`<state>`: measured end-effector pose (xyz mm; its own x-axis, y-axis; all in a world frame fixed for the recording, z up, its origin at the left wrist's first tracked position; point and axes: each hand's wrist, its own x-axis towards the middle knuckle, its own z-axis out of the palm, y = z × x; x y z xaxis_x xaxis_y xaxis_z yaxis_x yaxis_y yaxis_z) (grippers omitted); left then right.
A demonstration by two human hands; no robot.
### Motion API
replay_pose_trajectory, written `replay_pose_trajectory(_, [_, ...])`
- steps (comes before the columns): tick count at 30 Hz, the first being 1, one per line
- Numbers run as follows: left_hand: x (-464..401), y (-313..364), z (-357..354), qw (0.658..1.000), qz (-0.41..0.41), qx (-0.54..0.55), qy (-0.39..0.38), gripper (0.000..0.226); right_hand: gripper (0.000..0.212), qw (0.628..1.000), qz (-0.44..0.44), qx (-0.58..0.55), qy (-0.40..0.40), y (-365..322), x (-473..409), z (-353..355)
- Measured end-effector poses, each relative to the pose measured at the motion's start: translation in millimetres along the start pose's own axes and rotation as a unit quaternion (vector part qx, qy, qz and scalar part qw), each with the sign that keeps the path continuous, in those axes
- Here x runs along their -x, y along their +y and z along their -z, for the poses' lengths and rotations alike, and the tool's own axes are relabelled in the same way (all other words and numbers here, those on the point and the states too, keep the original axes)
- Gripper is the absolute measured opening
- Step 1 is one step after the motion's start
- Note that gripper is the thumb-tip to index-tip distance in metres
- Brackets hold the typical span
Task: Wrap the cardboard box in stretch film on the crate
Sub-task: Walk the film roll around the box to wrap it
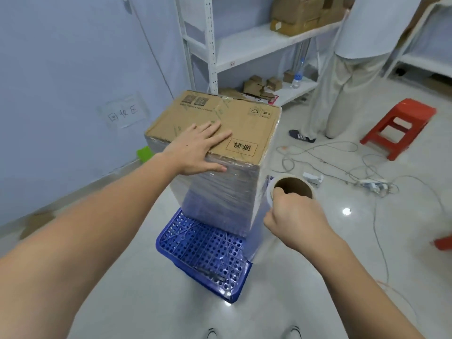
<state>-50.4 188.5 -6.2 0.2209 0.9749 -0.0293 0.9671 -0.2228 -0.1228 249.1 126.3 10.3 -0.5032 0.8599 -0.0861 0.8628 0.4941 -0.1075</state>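
Observation:
A tall cardboard box [247, 123] stands upright on an overturned blue perforated crate [203, 250] on the floor. Clear stretch film [220, 192] covers the box's sides, while its top is bare cardboard. My left hand [195, 148] lies flat on the near left corner of the top, fingers straight and thumb down over the edge. My right hand [293, 216] grips the stretch film roll [297, 185] by its cardboard core, thumb inside the tube. The roll is upright, close beside the box's right corner, and a sheet of film runs from it down to the crate.
A white shelving unit [244, 45] with small boxes stands behind. A person in light trousers [342, 89] stands at the back right. A red plastic stool [398, 126] and loose cables with power strips [367, 184] lie on the floor to the right. Blue wall at left.

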Motion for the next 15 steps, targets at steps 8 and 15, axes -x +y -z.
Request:
replay_pose_trajectory(8, [2.2,-1.5,-10.6,0.999,-0.001,-0.012,0.037,0.107,0.062,0.991,-0.066,0.068,0.094,-27.6,0.3,-14.6])
replay_pose_trajectory(15, [-10.2,1.8,-10.3,0.999,0.010,-0.021,0.039,0.102,0.046,0.971,0.120,0.076,0.190,-33.8,22.0,-41.3])
